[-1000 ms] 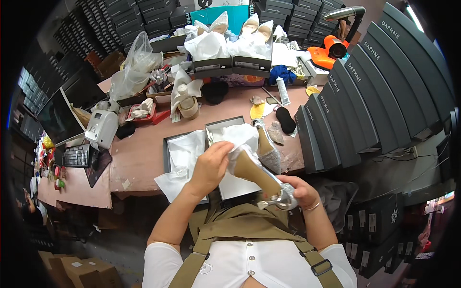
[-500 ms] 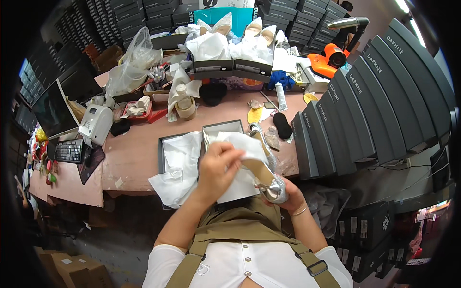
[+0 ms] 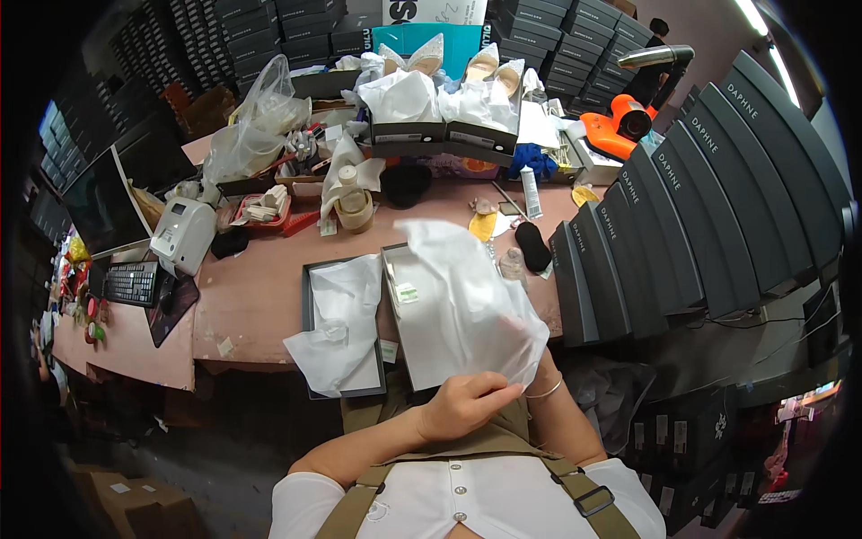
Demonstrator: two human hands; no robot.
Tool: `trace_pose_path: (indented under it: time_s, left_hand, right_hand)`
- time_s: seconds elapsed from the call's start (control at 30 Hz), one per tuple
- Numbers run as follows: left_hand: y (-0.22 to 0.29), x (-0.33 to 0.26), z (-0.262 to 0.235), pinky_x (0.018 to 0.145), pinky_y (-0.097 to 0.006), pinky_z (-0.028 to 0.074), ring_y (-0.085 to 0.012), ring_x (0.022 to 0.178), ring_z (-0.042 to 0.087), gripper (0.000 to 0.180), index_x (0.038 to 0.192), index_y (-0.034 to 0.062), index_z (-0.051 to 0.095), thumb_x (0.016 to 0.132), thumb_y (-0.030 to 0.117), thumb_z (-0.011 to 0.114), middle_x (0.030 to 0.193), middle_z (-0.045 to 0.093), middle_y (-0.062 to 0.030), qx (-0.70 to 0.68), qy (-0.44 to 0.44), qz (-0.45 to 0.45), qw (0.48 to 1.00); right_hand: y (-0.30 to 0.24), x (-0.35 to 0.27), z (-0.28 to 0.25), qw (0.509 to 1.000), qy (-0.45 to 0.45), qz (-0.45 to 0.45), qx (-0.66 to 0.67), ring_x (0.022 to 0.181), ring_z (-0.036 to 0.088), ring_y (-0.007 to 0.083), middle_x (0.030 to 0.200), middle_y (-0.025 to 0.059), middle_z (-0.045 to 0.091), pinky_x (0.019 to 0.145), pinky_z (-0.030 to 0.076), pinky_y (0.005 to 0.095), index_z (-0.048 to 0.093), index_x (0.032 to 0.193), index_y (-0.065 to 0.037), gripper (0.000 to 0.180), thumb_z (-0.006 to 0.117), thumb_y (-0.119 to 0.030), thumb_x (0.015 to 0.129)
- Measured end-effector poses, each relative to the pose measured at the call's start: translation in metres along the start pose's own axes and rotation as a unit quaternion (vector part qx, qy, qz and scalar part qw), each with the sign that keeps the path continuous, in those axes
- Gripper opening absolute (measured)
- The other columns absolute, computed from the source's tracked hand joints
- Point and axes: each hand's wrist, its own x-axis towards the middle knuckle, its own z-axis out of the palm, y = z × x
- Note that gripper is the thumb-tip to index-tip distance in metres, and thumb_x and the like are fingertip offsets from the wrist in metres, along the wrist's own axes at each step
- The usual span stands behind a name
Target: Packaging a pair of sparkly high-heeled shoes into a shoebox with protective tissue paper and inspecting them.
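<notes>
A large sheet of white tissue paper (image 3: 458,292) spreads over the open box in front of me. My left hand (image 3: 471,404) pinches the sheet's near edge, its fingers closed. Behind the paper's right corner is my right hand (image 3: 544,370); only its back edge and the bracelet (image 3: 546,388) at the wrist show, and its fingers are hidden. The silver shoe cannot be seen now. Beneath the sheet, the shoe box (image 3: 415,346) shows its white inside and a small green-and-white label. To its left, a dark tray-like box half (image 3: 307,292) holds crumpled tissue paper (image 3: 346,301).
A tall leaning row of dark shoe boxes (image 3: 664,234) borders the right side. Boxes with paper-stuffed pale shoes (image 3: 425,56) stand at the back. A tape roll (image 3: 355,211), a white tube (image 3: 531,190), a black pad (image 3: 533,247) and a label printer (image 3: 184,234) are on the table.
The tissue sheet has been spread out toward me, hiding the silver shoe that my right hand held. My left hand has come down and to the right, pulling the paper's edge.
</notes>
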Motion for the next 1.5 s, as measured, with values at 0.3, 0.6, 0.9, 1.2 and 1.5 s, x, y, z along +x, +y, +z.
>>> trace_pose_path:
  time_s: [0.3, 0.6, 0.9, 1.2, 1.5]
  left_hand:
    - [0.004, 0.013, -0.007, 0.057, -0.03, 0.05, -0.0224, 0.068, 0.06, 0.034, 0.103, 0.0013, 0.067, 0.07, -0.008, 0.065, 0.087, 0.058, -0.0091, -0.021, 0.062, 0.023, 0.998]
    - [-0.055, 0.015, -0.111, 0.064, -0.019, 0.041, -0.0037, 0.071, 0.049, 0.008, 0.095, 0.0025, 0.062, 0.091, 0.009, 0.061, 0.085, 0.056, 0.0018, -0.085, 0.39, -0.253, 0.881]
    - [-0.024, 0.033, -0.104, 0.075, -0.028, 0.046, -0.0195, 0.083, 0.057, 0.012, 0.093, 0.0025, 0.066, 0.081, 0.003, 0.066, 0.093, 0.059, -0.0081, -0.003, 0.178, -0.245, 0.953]
    - [-0.017, -0.08, -0.053, 0.105, -0.051, 0.036, -0.0263, 0.126, 0.045, 0.064, 0.132, -0.0021, 0.036, 0.095, 0.05, 0.042, 0.127, 0.052, -0.0135, -0.719, 0.237, -0.485, 0.438]
    - [-0.029, -0.048, -0.042, 0.109, -0.038, 0.031, -0.0242, 0.125, 0.042, 0.08, 0.144, 0.0055, 0.019, 0.082, 0.012, 0.068, 0.138, 0.038, -0.0095, -0.385, 0.476, -0.398, 0.683]
  right_hand:
    - [-0.008, 0.041, 0.025, 0.894, 0.104, -0.272, -0.34, 0.109, 0.057, 0.0308, 0.123, 0.0176, 0.055, 0.095, 0.044, 0.0388, 0.051, 0.125, -0.002, 0.048, 0.064, -0.026, 0.085]
    - [-0.093, 0.042, -0.002, 0.806, -0.071, -0.201, -0.553, 0.107, 0.053, 0.0333, 0.12, 0.015, 0.053, 0.101, 0.035, 0.0417, 0.062, 0.076, -0.006, 0.028, 0.075, -0.031, 0.074]
    - [-0.048, 0.106, 0.033, 0.967, -0.161, -0.155, -0.12, 0.084, 0.061, 0.0263, 0.097, 0.0177, 0.061, 0.078, 0.048, 0.0348, 0.06, 0.098, 0.002, 0.026, 0.069, -0.009, 0.077]
    - [-0.089, 0.095, 0.05, 0.92, -0.223, -0.292, -0.136, 0.08, 0.055, 0.0379, 0.086, 0.0161, 0.053, 0.07, 0.045, 0.0401, 0.057, 0.097, -0.002, 0.026, 0.063, 0.001, 0.072]
    - [0.005, -0.01, 0.029, 0.991, 0.075, 0.093, 0.063, 0.08, 0.056, 0.0082, 0.09, 0.005, 0.062, 0.073, 0.046, 0.024, 0.056, 0.105, -0.003, 0.022, 0.057, -0.007, 0.084]
